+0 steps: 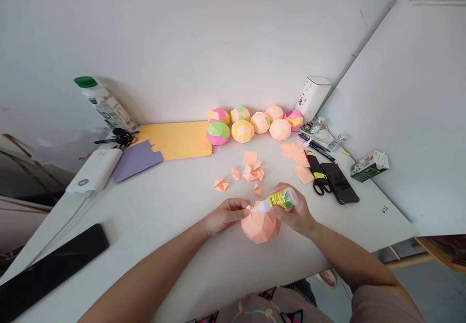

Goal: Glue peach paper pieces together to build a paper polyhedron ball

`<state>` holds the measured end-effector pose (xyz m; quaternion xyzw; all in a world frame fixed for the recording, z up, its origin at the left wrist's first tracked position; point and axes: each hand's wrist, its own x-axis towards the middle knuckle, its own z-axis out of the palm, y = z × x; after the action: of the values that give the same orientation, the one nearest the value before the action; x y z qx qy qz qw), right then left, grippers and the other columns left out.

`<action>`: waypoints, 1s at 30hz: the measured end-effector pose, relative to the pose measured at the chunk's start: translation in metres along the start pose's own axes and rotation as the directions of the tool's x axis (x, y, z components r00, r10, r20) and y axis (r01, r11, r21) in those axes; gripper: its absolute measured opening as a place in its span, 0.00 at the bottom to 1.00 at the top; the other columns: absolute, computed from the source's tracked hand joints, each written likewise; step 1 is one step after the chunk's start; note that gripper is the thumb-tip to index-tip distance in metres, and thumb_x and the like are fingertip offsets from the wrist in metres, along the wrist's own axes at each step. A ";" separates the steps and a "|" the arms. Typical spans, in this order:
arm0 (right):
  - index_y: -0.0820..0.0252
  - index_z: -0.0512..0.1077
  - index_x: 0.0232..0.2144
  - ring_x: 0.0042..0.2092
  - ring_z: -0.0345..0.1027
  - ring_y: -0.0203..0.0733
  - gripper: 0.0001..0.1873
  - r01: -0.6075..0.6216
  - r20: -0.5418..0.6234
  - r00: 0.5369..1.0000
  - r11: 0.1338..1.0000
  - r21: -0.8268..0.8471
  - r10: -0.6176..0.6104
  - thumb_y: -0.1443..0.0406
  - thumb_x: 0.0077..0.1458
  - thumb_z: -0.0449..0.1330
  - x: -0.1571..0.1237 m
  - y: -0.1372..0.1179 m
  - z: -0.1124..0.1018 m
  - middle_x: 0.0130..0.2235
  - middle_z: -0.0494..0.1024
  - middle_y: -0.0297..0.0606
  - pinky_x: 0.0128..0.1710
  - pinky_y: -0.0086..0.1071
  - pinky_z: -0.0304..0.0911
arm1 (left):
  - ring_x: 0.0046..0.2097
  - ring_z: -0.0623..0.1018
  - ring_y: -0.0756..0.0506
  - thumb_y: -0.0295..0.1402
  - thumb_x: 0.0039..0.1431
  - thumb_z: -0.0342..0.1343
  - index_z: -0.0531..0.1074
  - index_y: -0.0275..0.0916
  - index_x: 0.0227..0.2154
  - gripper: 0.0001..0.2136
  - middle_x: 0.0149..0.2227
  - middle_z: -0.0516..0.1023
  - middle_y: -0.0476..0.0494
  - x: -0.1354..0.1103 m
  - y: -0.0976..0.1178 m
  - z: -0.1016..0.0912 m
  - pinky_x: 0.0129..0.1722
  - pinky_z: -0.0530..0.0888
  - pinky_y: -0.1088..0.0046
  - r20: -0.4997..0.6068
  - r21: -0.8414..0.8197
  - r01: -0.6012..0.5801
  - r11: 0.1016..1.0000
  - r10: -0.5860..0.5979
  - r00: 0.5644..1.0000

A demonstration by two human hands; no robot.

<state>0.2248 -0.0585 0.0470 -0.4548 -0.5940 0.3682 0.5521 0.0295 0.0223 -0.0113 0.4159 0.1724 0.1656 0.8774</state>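
A peach paper polyhedron ball (259, 227) rests on the white table (163, 216) near its front edge. My left hand (224, 216) is closed on the ball's left upper side, fingertips pinching a paper flap. My right hand (296, 212) grips a small glue bottle (279, 200) with a yellow-green label. Its white nozzle points left and touches the top of the ball beside my left fingertips. Several small folded peach paper units (251, 173) lie just beyond my hands.
Several finished paper balls (255, 123) line the wall. Loose peach squares (296, 158), black scissors (317, 175), a phone (339, 182), pens and a white box (312, 97) sit right. Orange paper (178, 140), purple paper, keys, a power bank (95, 170) and a bottle (105, 103) sit left.
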 end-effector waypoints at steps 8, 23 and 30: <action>0.57 0.69 0.37 0.27 0.58 0.35 0.14 0.003 -0.022 1.000 1.000 0.008 -0.003 0.59 0.49 0.65 -0.001 0.006 0.000 0.28 0.64 0.32 0.27 0.30 0.58 | 0.33 0.69 0.50 0.33 0.53 0.62 0.75 0.35 0.27 0.06 0.29 0.68 0.49 0.001 -0.001 -0.003 0.36 0.66 0.74 -0.008 -0.003 -0.003 1.000 0.003 1.000; 0.57 0.69 0.38 0.26 0.61 0.36 0.16 0.060 -0.008 0.998 0.998 0.025 -0.060 0.56 0.49 0.65 -0.005 0.010 0.000 0.28 0.64 0.33 0.24 0.31 0.59 | 0.32 0.70 0.49 0.35 0.53 0.62 0.76 0.35 0.27 0.07 0.28 0.69 0.49 0.001 -0.001 -0.004 0.35 0.66 0.73 0.002 0.008 0.005 1.000 -0.005 1.000; 0.56 0.69 0.37 0.26 0.58 0.35 0.18 0.083 -0.026 0.996 0.996 0.017 -0.082 0.54 0.48 0.66 -0.006 0.011 0.001 0.28 0.63 0.32 0.24 0.30 0.57 | 0.31 0.69 0.50 0.34 0.53 0.62 0.75 0.34 0.27 0.07 0.27 0.68 0.49 0.001 -0.001 -0.005 0.34 0.65 0.74 -0.003 0.028 0.030 0.999 -0.030 1.000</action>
<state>0.2253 -0.0602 0.0343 -0.4294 -0.6018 0.3447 0.5785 0.0282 0.0252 -0.0148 0.4252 0.1823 0.1505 0.8737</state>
